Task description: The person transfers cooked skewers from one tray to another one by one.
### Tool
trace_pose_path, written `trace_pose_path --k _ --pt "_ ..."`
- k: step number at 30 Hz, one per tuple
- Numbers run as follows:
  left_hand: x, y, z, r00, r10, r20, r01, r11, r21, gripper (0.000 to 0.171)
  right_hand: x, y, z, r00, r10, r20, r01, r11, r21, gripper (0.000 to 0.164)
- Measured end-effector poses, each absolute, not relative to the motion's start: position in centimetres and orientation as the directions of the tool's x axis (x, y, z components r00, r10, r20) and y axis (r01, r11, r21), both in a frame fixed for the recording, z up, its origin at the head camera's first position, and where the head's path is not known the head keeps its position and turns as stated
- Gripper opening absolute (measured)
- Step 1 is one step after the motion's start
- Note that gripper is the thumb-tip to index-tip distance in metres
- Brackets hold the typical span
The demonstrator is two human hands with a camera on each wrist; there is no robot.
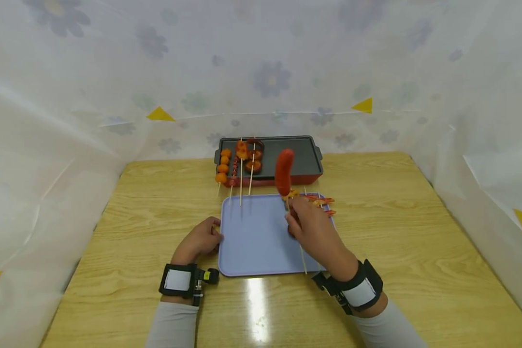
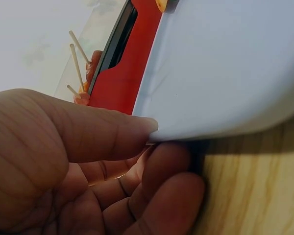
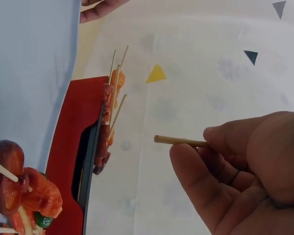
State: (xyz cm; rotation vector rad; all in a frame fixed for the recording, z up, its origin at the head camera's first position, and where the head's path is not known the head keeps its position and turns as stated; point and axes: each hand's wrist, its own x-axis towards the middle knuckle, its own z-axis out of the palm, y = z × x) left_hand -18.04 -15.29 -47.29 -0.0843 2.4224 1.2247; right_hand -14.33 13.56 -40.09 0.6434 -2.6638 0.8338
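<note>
My right hand point(image 1: 315, 232) pinches the stick of a sausage skewer point(image 1: 283, 171) between thumb and fingers. The red sausage points up and away, above the tray's far right part. In the right wrist view the stick's blunt end point(image 3: 169, 140) juts out past the fingertips. My left hand point(image 1: 200, 238) grips the left edge of a pale lilac tray point(image 1: 252, 241). Its thumb point(image 2: 117, 129) lies on the rim, with the other fingers curled below. More skewers point(image 1: 326, 199) lie at the tray's right side, partly hidden by my right hand.
Behind the tray stands a red grill box with a dark plate point(image 1: 287, 150). On its left part lie several skewers: orange balls point(image 1: 221, 168), small red pieces point(image 1: 233, 174) and brown-red slices point(image 1: 253, 166), their sticks reaching toward the tray. Flowered sheeting point(image 1: 269, 82) encloses the wooden table point(image 1: 148, 203).
</note>
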Motion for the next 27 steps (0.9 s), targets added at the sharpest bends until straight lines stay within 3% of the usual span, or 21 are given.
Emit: trace_pose_path --k 16,27 --pt "-18.2 -15.3 -47.3 -0.912 0.141 -0.385 -0.22 0.625 0.749 0.04 -13.8 12.6 -43.9 -0.865 -0.337 0.373 -0.493 0.711 -0.502 0.018" --pt "-18.2 -15.5 -47.2 -0.914 0.158 -0.373 -0.204 0.617 0.76 0.04 -13.8 12.4 -44.8 -0.912 -0.282 0.298 -0.403 0.751 -0.523 0.021"
